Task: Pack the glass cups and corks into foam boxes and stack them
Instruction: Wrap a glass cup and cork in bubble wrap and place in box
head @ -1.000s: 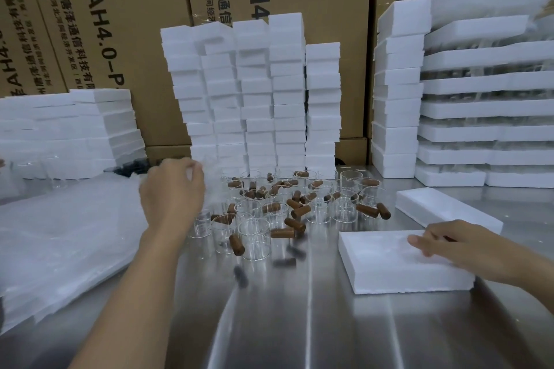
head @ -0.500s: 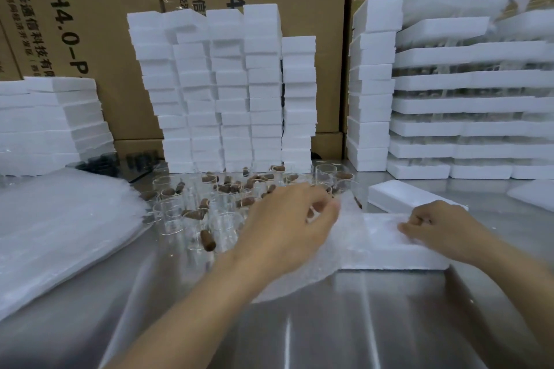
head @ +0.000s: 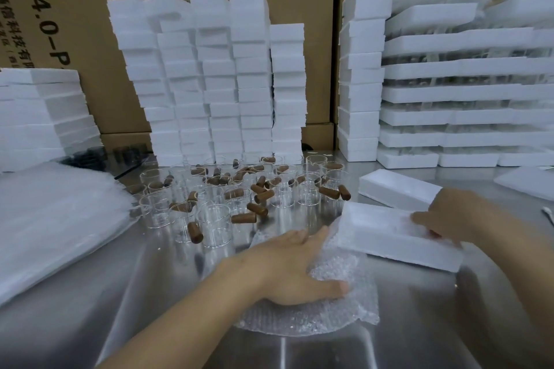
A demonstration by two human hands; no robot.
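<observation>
Several clear glass cups (head: 217,228) stand in a cluster on the steel table, with brown corks (head: 243,218) scattered among them. A white foam box (head: 392,237) lies to the right of the cluster. A sheet of bubble wrap (head: 329,317) is spread on the table and runs up over the box's left end. My left hand (head: 287,269) lies flat on the bubble wrap, fingers spread. At the far right end of the box, my right hand (head: 449,213) presses down where the wrap covers it.
A second foam piece (head: 395,189) lies behind the box. Tall stacks of small foam blocks (head: 209,84) stand at the back, filled foam boxes (head: 464,93) are stacked at right, more foam (head: 36,117) at left. A pile of bubble wrap sheets (head: 51,219) covers the left side. Cardboard cartons behind.
My left hand brought a bubble wrap sheet from the left pile across the cups, and now presses it flat beside the foam box. My right hand stayed on the box.
</observation>
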